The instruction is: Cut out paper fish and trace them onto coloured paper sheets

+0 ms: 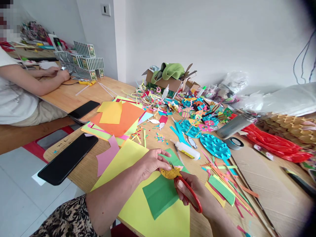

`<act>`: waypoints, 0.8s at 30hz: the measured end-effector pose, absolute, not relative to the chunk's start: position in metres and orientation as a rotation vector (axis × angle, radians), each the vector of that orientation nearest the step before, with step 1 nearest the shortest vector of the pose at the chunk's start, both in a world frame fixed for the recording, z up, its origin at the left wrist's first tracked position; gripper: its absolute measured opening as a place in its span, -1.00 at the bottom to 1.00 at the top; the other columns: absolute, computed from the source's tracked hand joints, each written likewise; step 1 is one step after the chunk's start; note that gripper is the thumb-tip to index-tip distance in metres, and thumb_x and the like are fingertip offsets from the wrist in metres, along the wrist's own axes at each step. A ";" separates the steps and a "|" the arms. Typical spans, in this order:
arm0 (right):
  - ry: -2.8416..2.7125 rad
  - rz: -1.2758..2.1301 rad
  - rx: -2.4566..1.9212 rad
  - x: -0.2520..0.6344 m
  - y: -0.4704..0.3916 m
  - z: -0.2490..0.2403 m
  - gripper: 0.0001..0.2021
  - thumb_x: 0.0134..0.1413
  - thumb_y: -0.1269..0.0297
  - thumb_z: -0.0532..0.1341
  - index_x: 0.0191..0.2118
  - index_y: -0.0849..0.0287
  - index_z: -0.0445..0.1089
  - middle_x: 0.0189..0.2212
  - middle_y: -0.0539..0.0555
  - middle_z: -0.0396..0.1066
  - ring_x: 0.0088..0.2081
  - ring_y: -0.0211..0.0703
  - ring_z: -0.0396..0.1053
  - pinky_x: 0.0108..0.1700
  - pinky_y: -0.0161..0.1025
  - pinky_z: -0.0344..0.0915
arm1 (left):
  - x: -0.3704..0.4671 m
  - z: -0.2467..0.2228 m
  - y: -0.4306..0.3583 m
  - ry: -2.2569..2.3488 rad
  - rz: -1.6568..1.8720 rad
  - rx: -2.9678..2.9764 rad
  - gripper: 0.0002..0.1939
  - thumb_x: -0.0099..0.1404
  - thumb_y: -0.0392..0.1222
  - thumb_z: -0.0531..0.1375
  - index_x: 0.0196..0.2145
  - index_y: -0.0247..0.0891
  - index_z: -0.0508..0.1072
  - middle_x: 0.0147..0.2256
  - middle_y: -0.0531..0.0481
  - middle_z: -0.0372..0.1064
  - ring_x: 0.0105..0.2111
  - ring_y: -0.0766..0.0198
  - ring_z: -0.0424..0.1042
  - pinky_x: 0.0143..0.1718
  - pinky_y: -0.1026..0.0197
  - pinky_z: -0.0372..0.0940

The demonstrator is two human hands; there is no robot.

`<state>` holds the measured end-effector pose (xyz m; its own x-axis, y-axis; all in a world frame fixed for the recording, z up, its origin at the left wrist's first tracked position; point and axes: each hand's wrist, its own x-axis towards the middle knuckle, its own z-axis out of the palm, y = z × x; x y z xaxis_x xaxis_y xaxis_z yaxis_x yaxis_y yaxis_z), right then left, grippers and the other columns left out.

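Observation:
A small orange-yellow paper fish (168, 173) with dark markings is pinched in my left hand (155, 163), at its left end. My right hand (189, 187) grips red-handled scissors (195, 199), whose blades reach up beside the fish's tail; part of them is hidden behind the paper. Beneath both hands lie a green paper piece (160, 196) and a large yellow sheet (133, 151). Just beyond the hands, a white glue bottle (189, 150) rests on its side, close to a blue scalloped paper piece (214, 145).
Two black phones (70, 158) lie at left, near stacked coloured sheets (116, 120). Paper strips (229, 184) spread at right beside a metal cylinder (235, 125) and tape roll (234, 143). A cardboard box (163, 84) stands behind. Another person's arms (49, 77) rest at the far-left table.

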<state>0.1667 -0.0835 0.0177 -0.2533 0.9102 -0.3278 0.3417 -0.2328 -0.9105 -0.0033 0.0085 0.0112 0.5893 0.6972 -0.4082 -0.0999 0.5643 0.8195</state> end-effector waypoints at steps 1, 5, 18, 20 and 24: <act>-1.531 1.505 -1.508 0.167 -0.083 0.017 -0.50 0.03 -0.25 0.15 -0.45 0.17 0.19 -0.64 -0.06 0.24 -0.65 -0.35 0.20 -0.61 -0.37 0.03 | -0.003 0.011 0.009 0.812 0.534 0.845 -0.49 -0.24 -0.38 0.33 -0.23 -0.32 0.39 -0.54 0.10 0.37 -0.52 0.35 0.33 -0.45 0.27 0.14; -1.527 1.496 -1.513 0.167 -0.084 0.018 -0.49 0.01 -0.26 0.15 -0.44 0.18 0.22 -0.65 -0.06 0.23 -0.67 -0.36 0.17 -0.63 -0.37 0.00 | -0.003 0.011 0.009 0.810 0.532 0.843 -0.49 -0.24 -0.38 0.34 -0.23 -0.31 0.40 -0.55 0.11 0.37 -0.51 0.35 0.33 -0.45 0.27 0.14; -1.510 1.533 -1.472 0.165 -0.085 0.020 -0.50 0.03 -0.25 0.14 -0.45 0.17 0.18 -0.62 -0.04 0.26 -0.63 -0.33 0.21 -0.59 -0.36 0.05 | -0.003 0.009 0.009 0.788 0.537 0.826 -0.47 -0.26 -0.36 0.36 -0.24 -0.31 0.40 -0.54 0.11 0.36 -0.50 0.35 0.33 -0.43 0.27 0.16; -1.502 1.530 -1.482 0.164 -0.085 0.020 -0.50 0.03 -0.26 0.14 -0.45 0.16 0.17 -0.64 -0.05 0.24 -0.64 -0.34 0.19 -0.60 -0.36 0.03 | -0.003 0.009 0.009 0.788 0.539 0.826 -0.47 -0.26 -0.35 0.37 -0.24 -0.31 0.40 -0.53 0.11 0.36 -0.50 0.35 0.33 -0.43 0.27 0.16; -1.498 1.525 -1.497 0.165 -0.083 0.021 -0.49 0.00 -0.27 0.15 -0.46 0.16 0.18 -0.66 -0.07 0.23 -0.67 -0.36 0.16 -0.62 -0.37 0.00 | -0.004 0.010 0.009 0.786 0.540 0.831 -0.46 -0.25 -0.35 0.37 -0.23 -0.32 0.40 -0.53 0.10 0.36 -0.50 0.35 0.33 -0.42 0.26 0.16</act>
<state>0.1647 -0.0829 0.0206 -0.2490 0.9096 -0.3326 0.3162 -0.2483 -0.9156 -0.0036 0.0089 0.0096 0.6029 0.6921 -0.3968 -0.1215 0.5712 0.8118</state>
